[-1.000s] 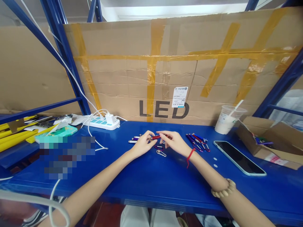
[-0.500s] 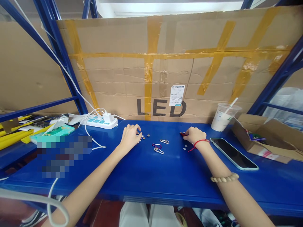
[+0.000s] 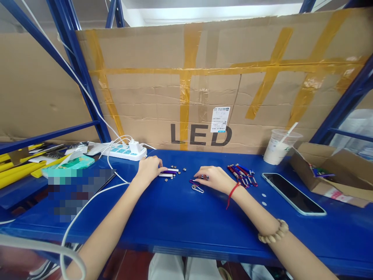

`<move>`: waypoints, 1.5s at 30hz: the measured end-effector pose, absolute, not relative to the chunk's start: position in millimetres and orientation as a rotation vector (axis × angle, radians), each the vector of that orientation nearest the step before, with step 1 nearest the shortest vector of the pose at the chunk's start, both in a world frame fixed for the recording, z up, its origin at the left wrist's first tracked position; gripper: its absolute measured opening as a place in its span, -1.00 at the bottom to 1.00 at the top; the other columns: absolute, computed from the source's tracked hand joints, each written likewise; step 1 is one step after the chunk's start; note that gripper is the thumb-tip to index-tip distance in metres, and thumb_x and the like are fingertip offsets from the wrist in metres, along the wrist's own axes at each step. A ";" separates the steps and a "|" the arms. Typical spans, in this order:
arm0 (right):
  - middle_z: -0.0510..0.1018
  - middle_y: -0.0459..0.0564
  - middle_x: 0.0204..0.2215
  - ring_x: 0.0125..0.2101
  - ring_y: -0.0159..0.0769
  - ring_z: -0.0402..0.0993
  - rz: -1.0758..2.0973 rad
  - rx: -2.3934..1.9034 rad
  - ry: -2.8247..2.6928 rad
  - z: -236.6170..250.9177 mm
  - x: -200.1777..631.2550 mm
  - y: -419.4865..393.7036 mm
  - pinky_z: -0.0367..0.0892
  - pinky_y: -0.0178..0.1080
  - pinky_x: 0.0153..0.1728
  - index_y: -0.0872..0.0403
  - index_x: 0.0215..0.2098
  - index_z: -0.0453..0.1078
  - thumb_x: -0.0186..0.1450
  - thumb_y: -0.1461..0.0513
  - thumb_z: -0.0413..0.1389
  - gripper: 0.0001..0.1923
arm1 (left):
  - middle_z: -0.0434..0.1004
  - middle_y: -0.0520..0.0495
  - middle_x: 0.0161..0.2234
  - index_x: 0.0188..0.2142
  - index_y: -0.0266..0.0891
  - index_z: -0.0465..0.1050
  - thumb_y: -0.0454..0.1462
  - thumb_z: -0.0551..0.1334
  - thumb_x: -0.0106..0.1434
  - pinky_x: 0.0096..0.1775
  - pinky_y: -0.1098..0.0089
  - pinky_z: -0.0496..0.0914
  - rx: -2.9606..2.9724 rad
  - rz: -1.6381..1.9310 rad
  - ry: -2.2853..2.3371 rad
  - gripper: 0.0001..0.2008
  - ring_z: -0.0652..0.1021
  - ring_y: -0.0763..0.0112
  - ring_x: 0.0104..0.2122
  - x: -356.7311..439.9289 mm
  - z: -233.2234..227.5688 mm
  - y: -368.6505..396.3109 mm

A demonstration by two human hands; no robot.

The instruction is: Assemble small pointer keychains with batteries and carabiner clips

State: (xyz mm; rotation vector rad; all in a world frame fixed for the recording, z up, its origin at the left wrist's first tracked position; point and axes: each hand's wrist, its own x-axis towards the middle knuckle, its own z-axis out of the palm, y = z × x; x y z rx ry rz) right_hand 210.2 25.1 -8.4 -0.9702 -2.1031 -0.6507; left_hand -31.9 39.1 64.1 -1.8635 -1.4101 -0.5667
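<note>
Currently the left hand (image 3: 149,169) lies palm-down, fingertips on two small silver-purple tubes (image 3: 168,172) (a few loose button cells (image 3: 178,170) beside them). The right hand (image 3: 212,178), fingers curled, touches two carabiner clips (image 3: 197,186); grip unclear.

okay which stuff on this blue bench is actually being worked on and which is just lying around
In hand: left hand at small metal tubes; right hand at clips; coin cells; finished keychain lights.

Lying about: phone, drink cup, power strip, cardboard box.
</note>
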 end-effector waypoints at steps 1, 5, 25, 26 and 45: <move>0.54 -0.10 -0.31 -0.35 -0.39 0.45 -0.659 -0.985 -2.100 -8.8 210.6 26.0 0.18 -0.39 -0.43 -0.01 -0.28 0.48 0.27 0.18 0.03 -0.81 | 0.54 -0.07 -0.36 -0.42 -0.17 0.50 0.01 0.18 0.09 -0.30 0.38 0.22 -1.904 -0.538 -1.442 -0.68 0.50 0.26 -0.31 -34.5 65.0 40.2; 0.54 -0.09 -0.31 -0.34 -0.37 0.44 -0.672 -1.086 -2.017 -6.9 221.1 29.4 0.17 -0.38 -0.44 0.01 -0.28 0.48 0.28 0.19 0.02 -0.81 | 0.55 0.02 -0.39 -0.44 -0.12 0.51 0.03 0.26 -0.03 -0.42 0.47 0.17 -2.046 -0.466 -1.496 -0.70 0.49 0.35 -0.35 -36.6 66.4 42.9; 0.50 -0.09 -0.30 -0.42 -0.45 0.42 -0.493 -0.955 -2.131 -17.4 201.3 36.0 0.16 -0.40 -0.47 -0.01 -0.27 0.48 0.25 0.08 0.05 -0.77 | 0.54 0.09 -0.37 -0.29 -0.10 0.41 -0.11 0.04 0.18 -0.43 0.52 0.23 -2.207 -0.791 -1.016 -0.76 0.49 0.48 -0.46 -11.6 49.3 36.0; 0.50 -0.10 -0.30 -0.41 -0.45 0.42 -0.492 -0.957 -2.125 -17.7 201.9 37.3 0.17 -0.41 -0.46 -0.01 -0.28 0.48 0.25 0.11 0.05 -0.79 | 0.54 0.10 -0.35 -0.29 -0.09 0.41 -0.13 0.06 0.17 -0.42 0.53 0.24 -2.224 -0.781 -0.975 -0.79 0.49 0.49 -0.45 -9.7 46.7 36.4; 0.50 -0.09 -0.34 -0.39 -0.40 0.40 -0.258 -0.947 -2.210 -12.0 205.9 27.8 0.20 -0.39 -0.42 -0.05 -0.34 0.53 0.17 0.09 0.14 -0.82 | 0.50 0.07 -0.39 -0.27 -0.13 0.39 -0.23 0.06 0.16 -0.41 0.56 0.25 -2.323 -0.672 -0.802 -0.81 0.50 0.51 -0.40 0.4 34.5 38.4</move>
